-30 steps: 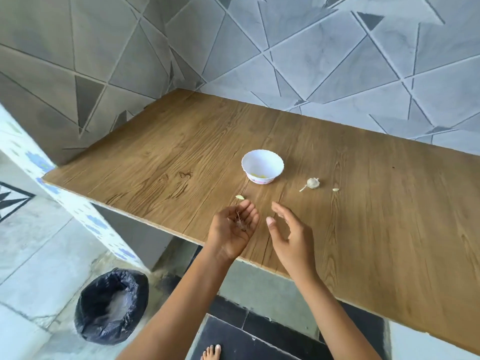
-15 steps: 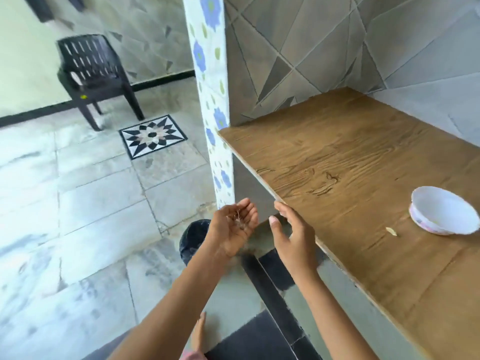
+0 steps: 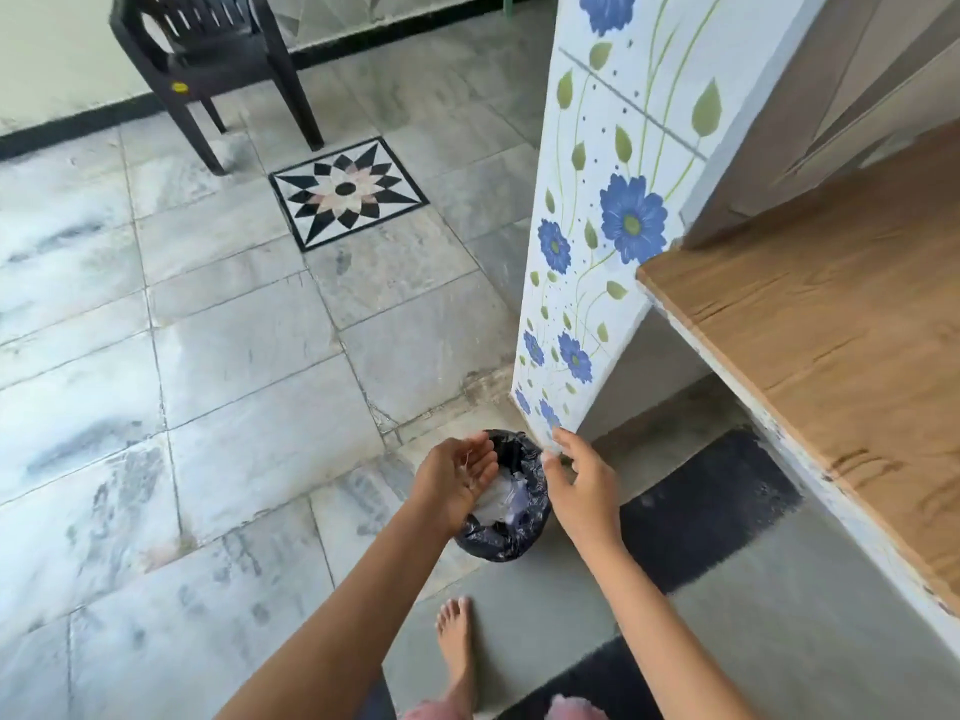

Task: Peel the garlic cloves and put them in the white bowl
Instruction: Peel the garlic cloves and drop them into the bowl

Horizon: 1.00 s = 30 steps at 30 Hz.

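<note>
My left hand point(image 3: 457, 478) is cupped palm-up over a small bin lined with a black bag point(image 3: 511, 517) on the floor, with thin scraps of garlic skin lying in the palm. My right hand point(image 3: 584, 485) hovers just right of the bin, fingers straight and spread, holding nothing. Pale waste shows inside the bin. The white bowl and the garlic are out of view.
The wooden tabletop point(image 3: 831, 324) runs along the right, its edge above my right arm. A flower-patterned tiled pillar point(image 3: 597, 241) stands behind the bin. A dark plastic chair point(image 3: 208, 54) sits far back on the tiled floor. My bare foot point(image 3: 457, 652) stands below the bin.
My view has swung left and down, from the table to the floor. Both hands have moved off the table edge to the bin, the left still carrying the skin scraps.
</note>
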### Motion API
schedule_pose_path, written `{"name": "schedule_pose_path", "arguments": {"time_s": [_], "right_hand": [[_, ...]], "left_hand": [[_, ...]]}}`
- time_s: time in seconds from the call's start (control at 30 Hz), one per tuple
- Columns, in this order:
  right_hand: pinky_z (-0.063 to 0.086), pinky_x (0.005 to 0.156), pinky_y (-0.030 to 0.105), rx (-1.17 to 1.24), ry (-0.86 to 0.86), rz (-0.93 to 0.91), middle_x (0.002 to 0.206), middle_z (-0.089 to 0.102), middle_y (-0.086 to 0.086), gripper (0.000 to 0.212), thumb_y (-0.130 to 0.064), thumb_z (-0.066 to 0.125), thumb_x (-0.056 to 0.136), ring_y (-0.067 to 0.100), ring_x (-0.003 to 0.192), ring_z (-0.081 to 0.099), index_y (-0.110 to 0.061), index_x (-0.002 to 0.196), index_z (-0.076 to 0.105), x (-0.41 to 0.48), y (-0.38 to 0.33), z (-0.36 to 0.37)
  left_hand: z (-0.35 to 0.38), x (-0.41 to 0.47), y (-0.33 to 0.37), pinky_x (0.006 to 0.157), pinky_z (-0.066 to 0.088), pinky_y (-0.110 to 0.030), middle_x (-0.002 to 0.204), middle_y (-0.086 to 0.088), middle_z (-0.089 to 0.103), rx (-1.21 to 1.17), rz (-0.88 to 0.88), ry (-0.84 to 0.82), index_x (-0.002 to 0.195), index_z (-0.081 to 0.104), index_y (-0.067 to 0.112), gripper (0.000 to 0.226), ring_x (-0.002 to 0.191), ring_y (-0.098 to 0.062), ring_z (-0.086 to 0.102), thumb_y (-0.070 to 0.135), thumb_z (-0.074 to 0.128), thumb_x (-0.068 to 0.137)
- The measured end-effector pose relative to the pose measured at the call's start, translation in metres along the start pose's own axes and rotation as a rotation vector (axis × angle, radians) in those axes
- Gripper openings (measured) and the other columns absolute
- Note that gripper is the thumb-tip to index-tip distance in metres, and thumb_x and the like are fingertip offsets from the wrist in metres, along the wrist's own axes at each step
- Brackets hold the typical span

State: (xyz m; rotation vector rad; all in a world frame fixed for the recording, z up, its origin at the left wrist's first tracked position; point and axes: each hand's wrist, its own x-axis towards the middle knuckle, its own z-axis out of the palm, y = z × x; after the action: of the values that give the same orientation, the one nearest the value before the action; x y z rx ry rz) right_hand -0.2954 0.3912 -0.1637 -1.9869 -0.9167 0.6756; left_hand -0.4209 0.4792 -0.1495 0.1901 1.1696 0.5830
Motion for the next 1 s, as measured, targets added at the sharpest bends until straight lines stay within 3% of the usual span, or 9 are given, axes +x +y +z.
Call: {"name": "schedule_pose_path", "arguments": {"time_s": [0.1,0.2,0.4,0.6,0.7,0.77,0.87,0.97,1.0], "right_hand": [[0.038,0.091,0.015,-0.040,-0.092,0.080,0.123,0.063,0.001,0.034,-0.013,0.058,0.091,0.016,0.114,0.057,-0.010,0.124,0.059,0.038,0.043,0.052],[0.040,0.097,0.024,-0.074,-0.183,0.130,0.125,0.062,0.000,0.034,-0.013,0.056,0.092,0.015,0.116,0.056,-0.012,0.126,0.058,0.069,0.104,0.103],[0.044,0.099,0.034,-0.142,-0.277,0.228,0.125,0.062,-0.001,0.034,-0.017,0.052,0.094,0.015,0.116,0.056,-0.014,0.128,0.057,0.117,0.243,0.186],[0.043,0.102,0.034,-0.150,-0.301,0.279,0.126,0.061,-0.001,0.035,-0.017,0.050,0.095,0.013,0.117,0.055,-0.014,0.130,0.056,0.139,0.333,0.234],[0.043,0.101,0.035,-0.131,-0.311,0.284,0.125,0.062,0.001,0.034,-0.016,0.050,0.095,0.014,0.117,0.056,-0.013,0.128,0.057,0.138,0.349,0.246],[0.042,0.101,0.033,-0.098,-0.280,0.277,0.124,0.063,0.002,0.032,-0.016,0.050,0.095,0.015,0.116,0.056,-0.011,0.127,0.058,0.135,0.351,0.253],[0.036,0.103,0.019,0.050,-0.258,0.298,0.129,0.058,-0.004,0.033,-0.021,0.044,0.099,0.003,0.120,0.050,-0.014,0.129,0.056,0.125,0.338,0.264],[0.020,0.106,0.006,0.307,-0.406,0.333,0.140,0.036,-0.021,0.040,-0.036,0.031,0.099,-0.014,0.129,0.030,-0.031,0.138,0.039,0.111,0.323,0.285],[0.014,0.109,0.007,0.316,-0.476,0.319,0.145,0.027,-0.024,0.042,-0.043,0.027,0.097,-0.014,0.134,0.021,-0.038,0.139,0.031,0.105,0.325,0.295]], "left_hand": [[-0.021,0.088,-0.001,0.060,0.053,-0.021,0.081,-0.008,0.056,0.084,-0.020,0.126,0.086,0.059,0.001,0.017,0.072,-0.017,0.054,0.003,0.045,0.093],[-0.045,0.183,-0.018,0.048,0.048,-0.017,0.075,-0.008,0.050,0.122,-0.061,0.210,0.082,0.057,0.001,0.016,0.063,-0.015,0.047,0.000,0.046,0.093],[-0.099,0.359,-0.087,0.049,0.032,-0.020,0.046,0.000,0.040,0.255,-0.174,0.268,0.072,0.051,0.004,0.025,0.048,-0.012,0.034,-0.004,0.040,0.093],[-0.141,0.460,-0.146,0.058,0.041,-0.020,0.071,-0.007,0.044,0.296,-0.228,0.257,0.075,0.052,0.005,0.023,0.061,-0.015,0.043,0.006,0.042,0.096],[-0.161,0.502,-0.154,0.093,0.050,-0.046,0.117,-0.009,0.060,0.136,-0.339,0.106,0.117,0.056,0.012,0.042,0.101,-0.029,0.064,0.045,0.042,0.094],[-0.217,0.511,-0.201,0.093,0.048,-0.054,0.126,-0.016,0.056,0.006,-0.486,0.139,0.127,0.041,0.016,0.041,0.110,-0.037,0.059,0.041,0.040,0.094],[-0.306,0.456,-0.320,0.077,0.046,-0.046,0.098,-0.019,0.050,0.654,-0.256,0.300,0.102,0.035,0.012,0.037,0.091,-0.037,0.053,0.008,0.065,0.081],[-0.212,0.480,-0.211,0.087,0.044,-0.043,0.097,-0.010,0.054,0.120,-0.341,0.056,0.099,0.047,0.017,0.011,0.095,-0.025,0.056,0.022,0.038,0.099],[-0.173,0.464,-0.194,0.093,0.042,-0.042,0.104,-0.007,0.056,0.306,-0.203,0.114,0.105,0.053,0.019,0.025,0.101,-0.022,0.055,0.030,0.030,0.102]]}}
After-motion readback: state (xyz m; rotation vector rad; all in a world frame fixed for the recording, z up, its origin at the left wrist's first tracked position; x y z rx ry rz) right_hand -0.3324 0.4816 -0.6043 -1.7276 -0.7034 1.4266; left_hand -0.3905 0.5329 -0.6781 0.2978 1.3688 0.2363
